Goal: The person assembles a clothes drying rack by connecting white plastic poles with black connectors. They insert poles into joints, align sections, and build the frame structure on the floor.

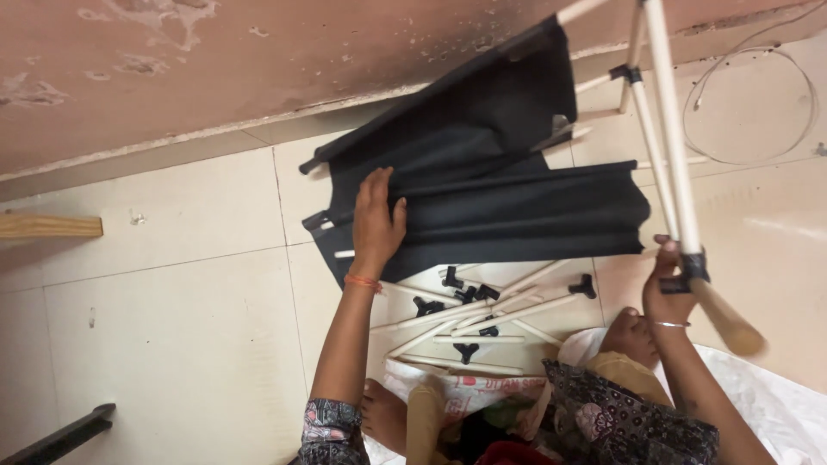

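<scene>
My left hand (376, 222) rests flat on a black fabric panel (517, 211) that lies spread over the tiled floor, fingers apart near its left edge. My right hand (670, 280) is closed around a white rod (668, 129) at a black joint, and the rod rises steeply toward the upper right as part of a partly built frame. A second black fabric panel (482, 103) hangs on the frame behind. Several loose white rods (478, 314) with black connectors (465, 350) lie on the floor between my arms.
A pink wall (258, 60) runs across the top. A looped thin wire (749, 112) lies at the upper right. A wooden plank end (47, 226) sits at the left edge, a black bar (60, 437) at the lower left. White sacking (775, 405) lies under my knees.
</scene>
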